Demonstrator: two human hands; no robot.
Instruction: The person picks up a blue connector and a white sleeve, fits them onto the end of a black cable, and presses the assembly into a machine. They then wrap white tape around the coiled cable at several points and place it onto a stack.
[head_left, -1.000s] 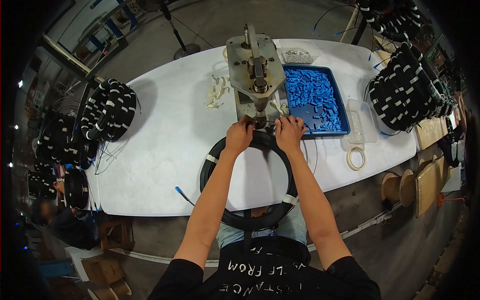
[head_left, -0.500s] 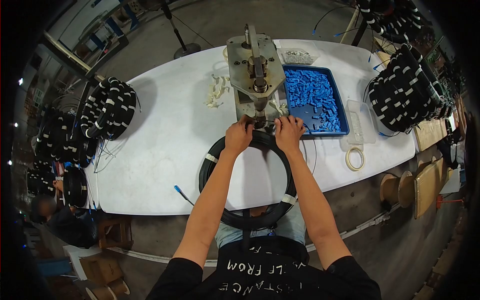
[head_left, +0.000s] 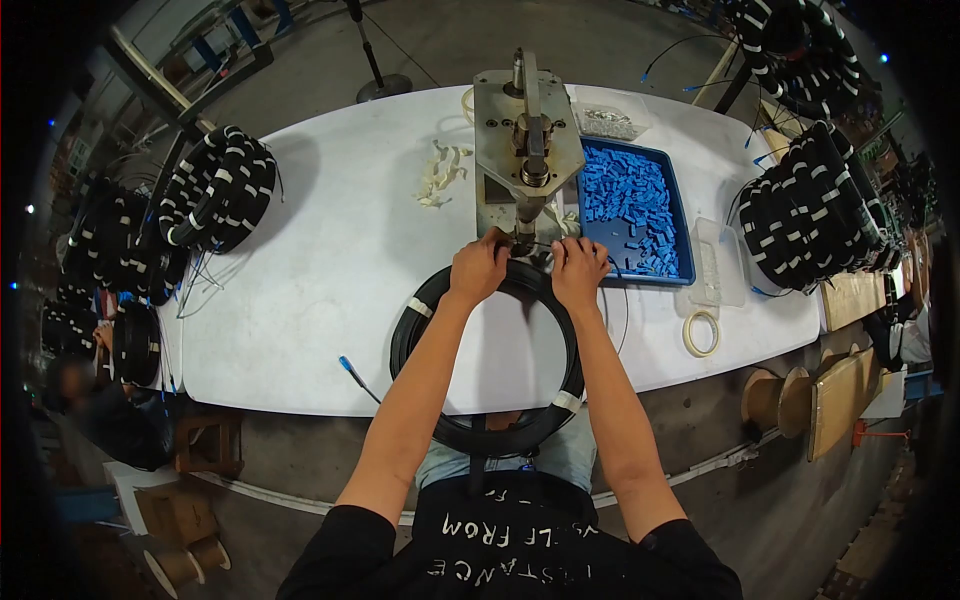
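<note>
A metal press stands on the white table. Both hands are at its base, one on each side of its lower tool. My left hand has its fingers closed at the left of the tool; what they pinch is too small to name. On the right, my right hand is closed on a thin black cable that runs past its fingers. Below the hands lies a coil of black cable with white tape bands, overhanging the table's front edge. A blue-tipped cable end sticks out at its left.
Right of the press sit a blue tray of small blue parts, clear plastic boxes and a tape roll. Taped cable coils stand left and right. White scraps lie left of the press. A person is at the far left.
The camera view has shifted slightly, so the press and tray appear a little further right. Both hands remain at the press base, in nearly the same pose.
</note>
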